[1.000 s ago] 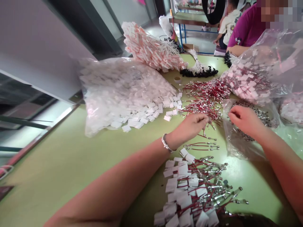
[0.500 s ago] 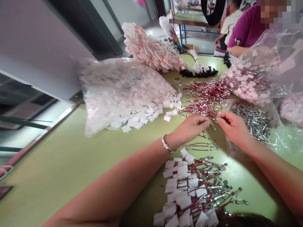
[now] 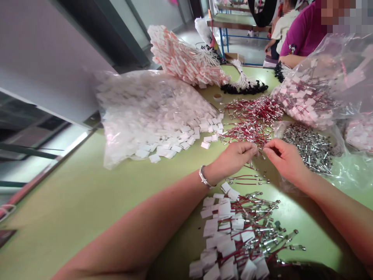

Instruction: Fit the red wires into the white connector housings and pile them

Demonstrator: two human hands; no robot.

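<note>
Above the green table, my left hand [image 3: 237,156] pinches a short red wire, whose metal end shows just past the fingertips. My right hand [image 3: 284,158] is closed in a pinch close by, its thumb and forefinger almost meeting the left fingers; what lies between them is too small to make out. Just below the hands lie a few loose red wires [image 3: 246,183] with metal ends. Nearer to me spreads a pile of red wires with white connectors [image 3: 225,245] on the left and glass-and-metal tubes, which look like fuses, on the right. Behind the hands is a heap of red wires [image 3: 250,132].
A clear bag of white connectors [image 3: 154,109] spills out at left. Metal pieces [image 3: 309,149] fill an open bag at right, below another bag of wired parts [image 3: 305,97]. Bundled pink-white parts [image 3: 186,62] and black-tipped white wires [image 3: 243,85] lie behind. A person sits across the table.
My right hand has shifted slightly left, and its fingertips remain close to the left ones. My left hand stays nearly in place.
</note>
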